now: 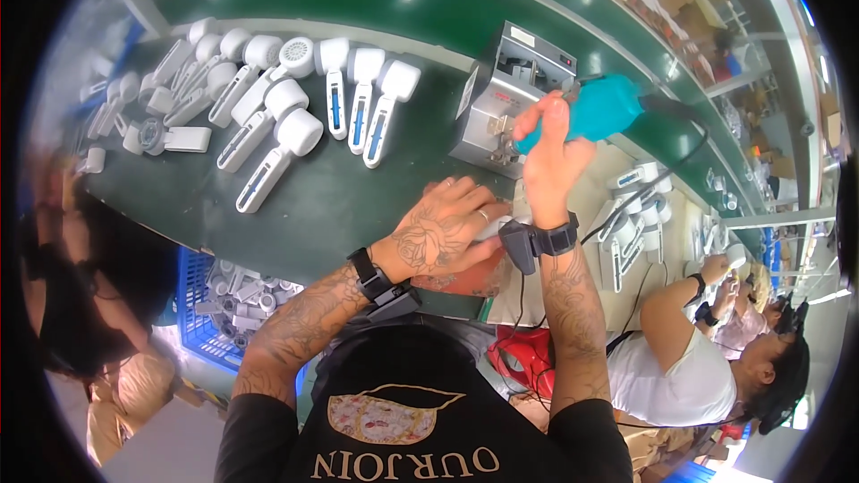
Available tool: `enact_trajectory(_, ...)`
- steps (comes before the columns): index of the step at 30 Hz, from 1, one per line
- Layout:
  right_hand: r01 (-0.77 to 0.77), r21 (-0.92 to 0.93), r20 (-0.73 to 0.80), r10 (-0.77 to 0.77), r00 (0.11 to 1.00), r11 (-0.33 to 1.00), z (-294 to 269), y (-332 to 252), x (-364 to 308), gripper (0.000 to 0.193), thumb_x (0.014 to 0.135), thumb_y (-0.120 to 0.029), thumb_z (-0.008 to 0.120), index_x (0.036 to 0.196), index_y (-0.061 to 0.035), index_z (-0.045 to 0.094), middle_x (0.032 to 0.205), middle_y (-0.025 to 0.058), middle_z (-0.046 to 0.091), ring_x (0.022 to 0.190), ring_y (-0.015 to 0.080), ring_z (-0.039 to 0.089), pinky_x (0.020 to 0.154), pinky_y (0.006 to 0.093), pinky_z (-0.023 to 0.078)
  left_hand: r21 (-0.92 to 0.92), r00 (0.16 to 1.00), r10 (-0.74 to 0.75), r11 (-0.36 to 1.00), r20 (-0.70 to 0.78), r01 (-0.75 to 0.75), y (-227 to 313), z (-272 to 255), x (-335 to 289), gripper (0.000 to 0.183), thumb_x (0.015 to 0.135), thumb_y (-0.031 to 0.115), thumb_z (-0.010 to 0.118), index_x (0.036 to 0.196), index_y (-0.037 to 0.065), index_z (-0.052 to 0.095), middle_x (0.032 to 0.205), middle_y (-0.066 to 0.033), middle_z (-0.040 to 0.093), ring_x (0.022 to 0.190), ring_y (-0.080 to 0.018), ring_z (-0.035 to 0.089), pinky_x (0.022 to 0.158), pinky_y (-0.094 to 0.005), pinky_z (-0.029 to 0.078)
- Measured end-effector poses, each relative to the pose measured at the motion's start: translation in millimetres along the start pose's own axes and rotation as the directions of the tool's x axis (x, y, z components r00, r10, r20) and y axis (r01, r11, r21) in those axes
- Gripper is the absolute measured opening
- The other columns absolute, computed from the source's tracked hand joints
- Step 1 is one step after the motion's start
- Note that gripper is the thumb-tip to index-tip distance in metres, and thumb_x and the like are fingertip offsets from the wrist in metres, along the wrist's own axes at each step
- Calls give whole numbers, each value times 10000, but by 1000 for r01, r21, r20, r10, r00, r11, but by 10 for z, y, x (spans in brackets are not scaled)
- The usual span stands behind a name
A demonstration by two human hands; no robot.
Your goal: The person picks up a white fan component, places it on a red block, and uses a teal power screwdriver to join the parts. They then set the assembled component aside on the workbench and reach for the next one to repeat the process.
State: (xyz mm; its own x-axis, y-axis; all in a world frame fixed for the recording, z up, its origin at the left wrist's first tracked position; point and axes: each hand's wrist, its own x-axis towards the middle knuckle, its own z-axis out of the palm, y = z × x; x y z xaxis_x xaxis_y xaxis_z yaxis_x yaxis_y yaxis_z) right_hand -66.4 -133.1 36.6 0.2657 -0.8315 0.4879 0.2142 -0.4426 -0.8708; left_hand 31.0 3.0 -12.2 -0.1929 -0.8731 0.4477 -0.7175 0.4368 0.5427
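Note:
My right hand (555, 156) is wrapped round a teal electric screwdriver (608, 107), raised beside a grey metal screw feeder (488, 116). The tool's front end points at the feeder's near face; my fingers partly cover it. Lower and to the left, my left hand (443, 228) rests over the bench edge with its fingers curled on a white plastic part (492, 229). Most of that part is hidden under the hand. A reddish-brown pad (463, 281) shows below my left hand. Black bands with small boxes are strapped on both wrists.
Several white shower heads (300, 132) lie on the green bench (331, 206) to the left, some with blue strips in their handles. More shower heads (631, 224) lie at right. A blue crate (192, 295) holds grey parts. Cables hang near my right arm. A co-worker (680, 376) sits at right.

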Motion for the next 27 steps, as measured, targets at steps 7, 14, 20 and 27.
enact_trajectory(7, -131, -2, -2, 131, 991, 991, -173, -444, -349, 354, 1035, -352, 540, 1028, 2, 533, 689, 56, 540, 606, 166, 545, 575, 301, 450, 17, 998, -5, 1000, -59, 6, -35, 49, 5, 361, 825, 225, 686, 1160, 89, 677, 1022, -62, 612, 921, -259, 566, 808, -406, 472)
enact_trajectory(14, -181, 7, 17, 180, 983, 984, -434, -556, -764, 557, 970, -490, 607, 1099, 41, 497, 710, 83, 542, 626, 190, 546, 590, 325, 457, -22, 999, -37, 999, -10, 36, -8, 10, 33, 400, 833, 264, 655, 1188, 81, 648, 1019, -75, 582, 966, -274, 549, 881, -416, 462)
enact_trajectory(20, -180, 48, 29, 178, 984, 983, -444, -511, -837, 503, 975, -451, 611, 1059, 34, 505, 712, 97, 543, 625, 203, 544, 585, 336, 461, -15, 999, -39, 999, 1, 39, 3, 17, 21, 405, 834, 260, 656, 1197, 82, 646, 1024, -71, 588, 962, -270, 554, 883, -415, 462)
enact_trajectory(27, -178, 114, 54, 173, 983, 977, -454, -400, -935, 416, 970, -410, 627, 973, -15, 497, 707, 94, 527, 618, 199, 523, 582, 338, 456, -11, 999, -35, 999, 12, 35, 12, 54, 31, 424, 829, 266, 674, 1210, 82, 644, 1039, -66, 593, 975, -267, 555, 879, -417, 460)
